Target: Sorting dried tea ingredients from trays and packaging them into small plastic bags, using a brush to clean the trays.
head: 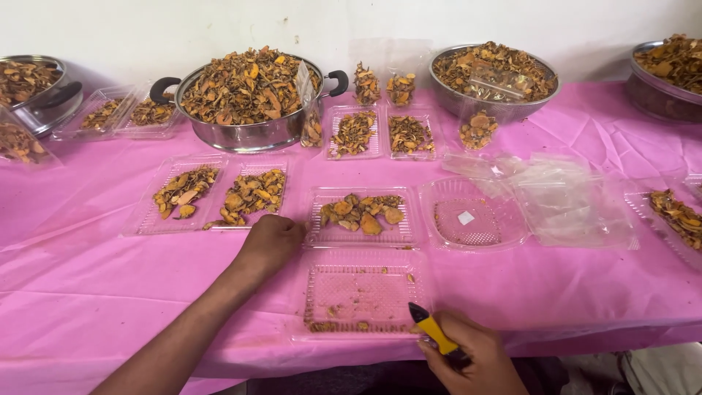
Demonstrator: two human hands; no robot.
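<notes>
Resting on the pink cloth (88, 292), the left hand (272, 240) sits curled, fingers tucked under, at the near left corner of the filled tray (360, 216); whether it pinches a piece I cannot tell. Right hand (475, 358) closed around a yellow-handled tool (433, 330), black tip pointing up and left toward the near tray (362, 298). Tool's long axis runs diagonally, from the palm at lower right to the tip just at that tray's near right corner. Near tray lies directly left of and slightly beyond the right hand, almost bare, only crumbs and a few scraps along its near edge. Right hand is the nearer one to it; left hand is nearer the filled tray beyond, which holds a small heap of dried orange-brown slices. Further left, two more trays (212, 197) with slices, side by side. To the right, an empty round-cornered tray (472, 216) and a loose pile of clear bags (570, 197). At the back, a big pot (248, 102) heaped with slices, and a steel bowl (496, 77) likewise.
</notes>
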